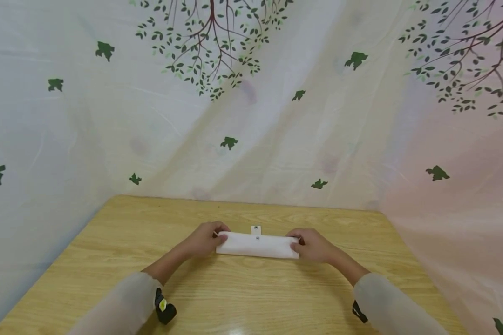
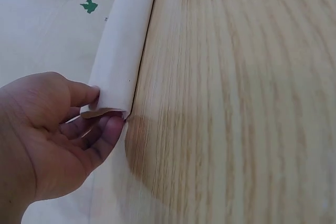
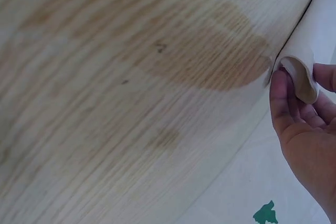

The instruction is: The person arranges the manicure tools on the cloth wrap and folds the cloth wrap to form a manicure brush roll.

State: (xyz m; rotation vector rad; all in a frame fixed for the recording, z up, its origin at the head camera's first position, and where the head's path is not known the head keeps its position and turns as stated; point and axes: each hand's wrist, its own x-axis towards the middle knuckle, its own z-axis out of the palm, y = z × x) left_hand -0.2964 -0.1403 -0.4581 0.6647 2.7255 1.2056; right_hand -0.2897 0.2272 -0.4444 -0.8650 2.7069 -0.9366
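Note:
A long white flattened roll (image 1: 257,246) of soft, leather-like material lies crosswise over the table. From its far edge sticks up a short white tab (image 1: 256,230) with a metal snap; a second small snap shows on the roll just below. My left hand (image 1: 205,239) pinches the left end, thumb on top and fingers underneath. My right hand (image 1: 315,245) grips the right end the same way. In the left wrist view the roll's end (image 2: 102,113) gapes a little above the curled fingers. The right wrist view shows the other end (image 3: 302,80) as a hollow loop of layers.
The wood-grain table (image 1: 251,293) stretches around the roll on all sides. Behind and beside it hangs a pale curtain (image 1: 251,121) printed with branches and green leaves. Black wrist devices (image 1: 165,307) sit at both sleeve cuffs.

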